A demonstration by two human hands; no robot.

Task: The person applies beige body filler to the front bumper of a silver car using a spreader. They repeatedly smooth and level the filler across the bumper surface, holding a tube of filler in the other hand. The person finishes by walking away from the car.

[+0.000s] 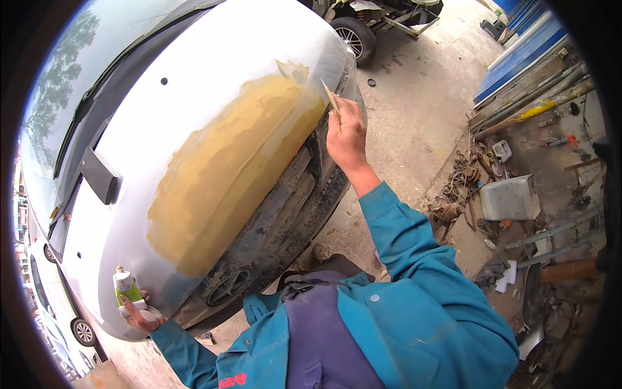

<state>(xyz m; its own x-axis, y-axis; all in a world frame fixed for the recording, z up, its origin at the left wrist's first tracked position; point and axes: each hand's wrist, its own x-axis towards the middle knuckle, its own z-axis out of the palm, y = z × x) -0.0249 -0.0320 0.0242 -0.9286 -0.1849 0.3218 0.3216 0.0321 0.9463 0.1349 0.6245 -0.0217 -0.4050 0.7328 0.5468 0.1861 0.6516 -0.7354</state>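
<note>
A white car hood [214,71] carries a broad patch of tan body filler [217,178] along its front edge, with greyish sanded borders. My right hand [348,136] is closed on a thin, pale flat spreader [329,96], held by the far right end of the filler. Over the hood's near left corner, my left hand [141,316] wraps round the lower part of a green and white tube [127,285] with its capped end up. Part of that hand's fingers is hidden behind the tube.
Below the hood's edge is the car's dark, dirty open front [272,217]. A loose dark panel [99,176] lies by the windscreen. At right, a white plastic container [510,198] stands among scrap. A wheel [353,40] of another vehicle is at the far end.
</note>
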